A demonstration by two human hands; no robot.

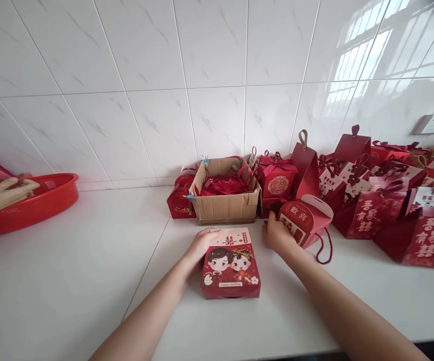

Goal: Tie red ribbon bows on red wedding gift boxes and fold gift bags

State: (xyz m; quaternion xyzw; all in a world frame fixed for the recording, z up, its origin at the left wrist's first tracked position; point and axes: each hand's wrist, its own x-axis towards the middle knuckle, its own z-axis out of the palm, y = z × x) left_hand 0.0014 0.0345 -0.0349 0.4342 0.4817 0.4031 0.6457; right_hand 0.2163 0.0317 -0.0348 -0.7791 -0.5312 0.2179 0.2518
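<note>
A flat red gift box [230, 265] with a cartoon couple on its lid lies on the table in front of me. My left hand [202, 246] grips its far left side, with the fingertips at the top edge and part of the hand hidden by the box. Beyond its right side, my right hand [278, 234] has its fingers apart and nothing visible in them. Right beside that hand, seemingly against it, sits a rounded red candy box [307, 216] with a rope handle; whether they touch I cannot tell.
An open cardboard box [224, 209] holding red ribbons [226, 185] stands by the tiled wall. Several red gift boxes [371, 213] crowd the right side. At the left, another person's hand [8, 193] is over a red plastic basin [32, 213].
</note>
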